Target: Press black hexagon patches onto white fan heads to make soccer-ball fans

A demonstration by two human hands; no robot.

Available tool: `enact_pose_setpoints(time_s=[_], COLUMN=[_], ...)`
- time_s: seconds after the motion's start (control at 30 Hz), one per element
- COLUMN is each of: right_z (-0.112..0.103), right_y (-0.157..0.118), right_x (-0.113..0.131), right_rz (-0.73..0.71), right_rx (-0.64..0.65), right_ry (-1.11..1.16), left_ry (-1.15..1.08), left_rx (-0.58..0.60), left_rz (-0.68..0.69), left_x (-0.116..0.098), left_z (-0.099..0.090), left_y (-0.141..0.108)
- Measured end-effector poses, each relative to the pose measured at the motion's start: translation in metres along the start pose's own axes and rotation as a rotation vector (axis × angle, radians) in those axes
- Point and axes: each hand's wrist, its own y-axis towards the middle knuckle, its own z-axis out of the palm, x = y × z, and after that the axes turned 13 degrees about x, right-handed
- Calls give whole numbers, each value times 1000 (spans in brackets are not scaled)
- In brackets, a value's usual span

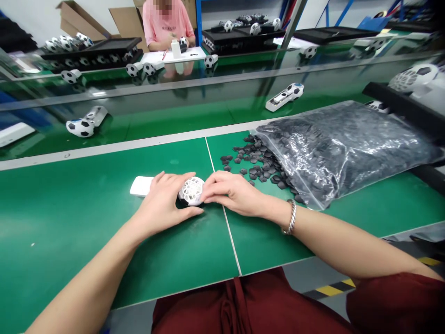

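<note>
A small soccer-ball-shaped piece (192, 191), white with an open lattice on top and a black patch low on its side, rests on the green table in front of me. Its white flat handle (141, 186) sticks out to the left beneath my left hand (166, 197), whose thumb and fingers curve around the ball. At the ball's right side, my right hand (232, 191) has its fingertips pinched together against the edge; whatever they hold is hidden. Loose black pentagon pieces (257, 160) lie beyond my right hand, spilling from a clear plastic bag (347, 148).
Behind the table runs a green conveyor belt (181, 116) carrying soccer-ball pieces with handles (285, 96). Black trays (243, 39) of similar balls stand on the far side. A person in a pink shirt (168, 23) works there beside a white bottle (175, 48).
</note>
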Motion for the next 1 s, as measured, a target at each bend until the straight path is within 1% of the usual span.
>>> enact_pose_setpoints(time_s=[0.07,0.17,0.3,0.37,0.47,0.6,0.67,0.73,0.8,0.93,1.0], right_z=[3,7,10,11,13,14,15,17,20,20,19], right_y=[2,5,5,5,5,6,6,6,6,7,7], right_x=[-1,-1,-1,-2,-3,-6,-9,-11,-13,-12,-11], right_rz=[-16,10,-33,-38,5,59,121,172,181,169,173], right_rx=[-27,-58,-89,-95,-122,-156,-151,-121,-106,-141,-129], right_ry=[17,99,29,40,106,109,186,322,393,367,380], left_ry=[-7,-9,21,32,30,12,0,-15,-29,-43,-47], left_rx=[-24,-60,-80,-83,-77,-77,-81,-80,-83,-105,-111], left_rz=[-17,-39,-37,-33,-33,-28,-26,-27,-26,-6,8], left_x=[-2,-5,-8,-8,-8,-9,-8,-8,-7,-7,-7], left_z=[2,4,5,5,5,4,4,4,4,4,4], left_y=[0,1,0,0,0,1,2,2,3,3,2])
